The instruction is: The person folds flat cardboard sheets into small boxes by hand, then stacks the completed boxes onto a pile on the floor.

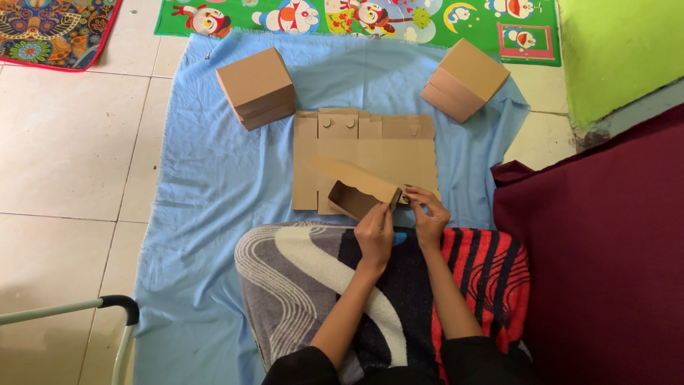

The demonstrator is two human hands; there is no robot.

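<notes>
A half-folded brown cardboard box (354, 191) is held above my lap, its open side facing left and its scalloped lid flap raised. My left hand (375, 233) grips the box's near right corner. My right hand (427, 214) pinches a small tab at the box's right end. Under the box lies a stack of flat cardboard box blanks (370, 146) on a light blue cloth (206, 185).
Two finished brown boxes stand on the cloth, one at the far left (255, 87) and one at the far right (464, 78). A striped blanket (299, 285) covers my lap. A maroon cushion (605, 249) fills the right side. A metal frame handle (114, 306) is at lower left.
</notes>
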